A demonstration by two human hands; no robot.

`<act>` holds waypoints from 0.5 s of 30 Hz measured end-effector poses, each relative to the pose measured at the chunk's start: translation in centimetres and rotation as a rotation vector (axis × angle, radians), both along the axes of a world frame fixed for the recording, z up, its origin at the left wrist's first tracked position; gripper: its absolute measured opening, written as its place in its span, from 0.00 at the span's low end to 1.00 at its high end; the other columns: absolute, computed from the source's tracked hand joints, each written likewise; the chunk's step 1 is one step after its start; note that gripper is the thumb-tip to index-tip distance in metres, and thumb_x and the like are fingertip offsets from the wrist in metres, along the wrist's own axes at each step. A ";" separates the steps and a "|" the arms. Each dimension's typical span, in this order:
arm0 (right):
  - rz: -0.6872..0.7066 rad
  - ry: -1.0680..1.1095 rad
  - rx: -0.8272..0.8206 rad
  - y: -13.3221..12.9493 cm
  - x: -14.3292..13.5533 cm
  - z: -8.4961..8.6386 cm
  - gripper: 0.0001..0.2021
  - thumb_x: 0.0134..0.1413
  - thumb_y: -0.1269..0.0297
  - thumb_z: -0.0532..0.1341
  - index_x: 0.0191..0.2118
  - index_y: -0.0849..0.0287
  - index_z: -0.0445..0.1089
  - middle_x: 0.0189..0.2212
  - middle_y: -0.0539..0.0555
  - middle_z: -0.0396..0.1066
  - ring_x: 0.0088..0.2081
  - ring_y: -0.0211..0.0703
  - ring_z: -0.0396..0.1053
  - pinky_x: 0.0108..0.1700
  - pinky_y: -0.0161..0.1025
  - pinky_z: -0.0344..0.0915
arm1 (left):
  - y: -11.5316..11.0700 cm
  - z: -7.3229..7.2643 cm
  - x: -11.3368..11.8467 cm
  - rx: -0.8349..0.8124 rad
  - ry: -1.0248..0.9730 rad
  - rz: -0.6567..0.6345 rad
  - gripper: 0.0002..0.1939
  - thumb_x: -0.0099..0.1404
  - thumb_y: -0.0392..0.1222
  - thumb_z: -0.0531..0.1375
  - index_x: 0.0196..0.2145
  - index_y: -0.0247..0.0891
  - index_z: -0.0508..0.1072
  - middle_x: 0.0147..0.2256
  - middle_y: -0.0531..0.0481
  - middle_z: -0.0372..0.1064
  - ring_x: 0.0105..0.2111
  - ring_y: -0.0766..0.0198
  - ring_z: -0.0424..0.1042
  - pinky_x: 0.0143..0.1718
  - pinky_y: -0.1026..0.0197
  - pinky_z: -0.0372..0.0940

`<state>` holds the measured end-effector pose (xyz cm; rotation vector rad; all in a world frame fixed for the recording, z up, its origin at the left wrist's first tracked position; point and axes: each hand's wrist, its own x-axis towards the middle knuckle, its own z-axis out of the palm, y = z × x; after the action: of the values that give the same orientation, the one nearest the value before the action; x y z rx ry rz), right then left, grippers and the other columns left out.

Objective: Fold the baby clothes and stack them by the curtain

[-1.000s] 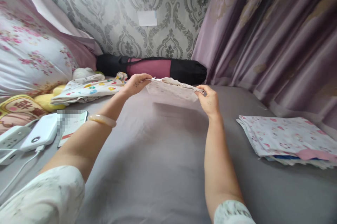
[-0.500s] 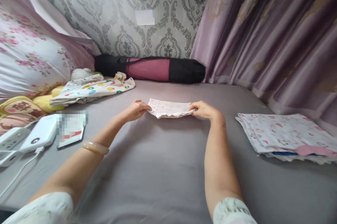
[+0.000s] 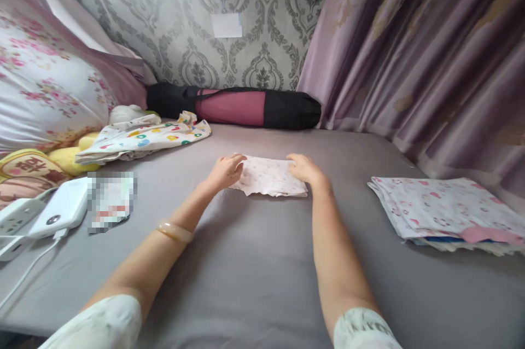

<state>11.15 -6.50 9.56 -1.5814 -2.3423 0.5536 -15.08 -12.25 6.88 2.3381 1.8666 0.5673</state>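
Note:
A small folded cloth [image 3: 270, 176], white-pink with a faint print, lies on the grey bed sheet [image 3: 254, 250] in front of me. My left hand [image 3: 226, 170] is at its left edge, fingers bent over the far left corner. At the far right corner, my right hand [image 3: 305, 167] touches the cloth with its fingertips. Both hands look closed on the fabric's edge, though the thumbs are partly hidden. The near edge of the cloth is wavy, with layers showing at the near right corner.
Folded printed cloths [image 3: 447, 207] are stacked at the right. A patterned cloth [image 3: 151, 138] and yellow plush [image 3: 71, 160] lie at the left, near a white power bank [image 3: 61, 204], power strip [image 3: 18, 217] and blurred flat object [image 3: 110, 201]. A black-and-red bag [image 3: 232, 107] lies by the wall.
The cloth's near edge has come down toward me and it now lies flatter. My hands have moved from its side ends to its far corners, the left one shifting right.

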 end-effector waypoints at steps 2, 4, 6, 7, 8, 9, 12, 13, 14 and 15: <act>-0.014 -0.049 0.117 -0.8 -2.7 -0.8 0.25 0.62 0.69 0.49 0.64 0.62 0.58 0.65 0.61 0.55 0.65 0.50 0.52 0.64 0.48 0.51 | 0.9 -0.8 1.8 -0.016 0.017 0.020 0.22 0.69 0.40 0.46 0.59 0.39 0.64 0.60 0.42 0.61 0.60 0.53 0.60 0.60 0.49 0.55; 0.037 -0.101 0.128 -1.6 -5.0 -1.8 0.27 0.65 0.66 0.46 0.67 0.64 0.51 0.69 0.59 0.45 0.69 0.50 0.41 0.67 0.54 0.42 | 1.6 -1.5 3.4 -0.064 0.039 0.033 0.24 0.70 0.41 0.46 0.61 0.36 0.59 0.64 0.39 0.55 0.64 0.52 0.53 0.63 0.44 0.49; 0.076 -0.147 0.124 -2.3 -6.6 -2.8 0.27 0.65 0.66 0.44 0.68 0.66 0.50 0.69 0.59 0.43 0.69 0.50 0.37 0.67 0.56 0.37 | 2.1 -2.1 4.6 -0.103 0.074 0.036 0.24 0.70 0.39 0.45 0.62 0.34 0.58 0.65 0.36 0.53 0.66 0.50 0.49 0.64 0.41 0.45; 0.089 -0.166 0.119 -2.5 -7.0 -3.2 0.28 0.64 0.66 0.43 0.68 0.67 0.49 0.69 0.59 0.43 0.70 0.50 0.36 0.68 0.56 0.35 | 2.3 -2.4 5.0 -0.117 0.092 0.033 0.24 0.70 0.39 0.45 0.62 0.34 0.58 0.65 0.35 0.52 0.66 0.49 0.49 0.64 0.39 0.44; 0.097 -0.183 0.112 -2.7 -7.3 -3.5 0.28 0.64 0.65 0.43 0.68 0.67 0.49 0.69 0.58 0.43 0.70 0.50 0.36 0.68 0.55 0.34 | 2.4 -2.6 5.2 -0.126 0.110 0.029 0.24 0.70 0.39 0.44 0.62 0.33 0.58 0.64 0.34 0.53 0.66 0.48 0.49 0.63 0.38 0.44; 0.102 -0.199 0.101 -2.8 -7.4 -3.8 0.28 0.64 0.65 0.43 0.68 0.67 0.49 0.69 0.58 0.43 0.70 0.50 0.36 0.68 0.55 0.34 | 2.5 -2.8 5.4 -0.130 0.124 0.023 0.24 0.71 0.39 0.44 0.62 0.33 0.59 0.64 0.33 0.53 0.66 0.47 0.49 0.63 0.38 0.45; 0.106 -0.236 0.055 -2.8 -7.4 -4.1 0.29 0.64 0.64 0.41 0.69 0.65 0.48 0.69 0.56 0.42 0.70 0.49 0.36 0.68 0.54 0.33 | 2.5 -3.4 5.4 -0.105 0.151 0.012 0.24 0.72 0.42 0.43 0.61 0.35 0.60 0.63 0.34 0.56 0.65 0.47 0.51 0.62 0.37 0.45; 0.108 -0.243 0.044 -2.7 -7.4 -4.2 0.29 0.64 0.64 0.41 0.69 0.64 0.47 0.69 0.56 0.43 0.69 0.48 0.37 0.68 0.54 0.33 | 2.5 -3.6 5.3 -0.088 0.156 0.014 0.24 0.72 0.43 0.42 0.61 0.36 0.60 0.63 0.35 0.56 0.65 0.47 0.51 0.62 0.37 0.44; 0.109 -0.247 0.036 -2.6 -7.3 -4.2 0.29 0.64 0.64 0.40 0.69 0.64 0.47 0.69 0.55 0.43 0.69 0.48 0.37 0.68 0.53 0.33 | 2.6 -3.8 5.2 -0.072 0.161 0.017 0.24 0.72 0.44 0.42 0.62 0.37 0.60 0.63 0.36 0.56 0.65 0.47 0.51 0.63 0.37 0.43; 0.111 -0.248 0.032 -2.5 -7.2 -4.2 0.29 0.64 0.64 0.40 0.69 0.64 0.47 0.69 0.55 0.43 0.69 0.49 0.38 0.68 0.53 0.33 | 2.6 -3.9 5.1 -0.061 0.166 0.021 0.24 0.72 0.45 0.42 0.62 0.38 0.60 0.63 0.37 0.56 0.64 0.47 0.51 0.62 0.36 0.43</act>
<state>3.93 -9.01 5.38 -1.5940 -2.6184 0.3578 -9.98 -9.63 2.94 2.3951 1.9484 0.3227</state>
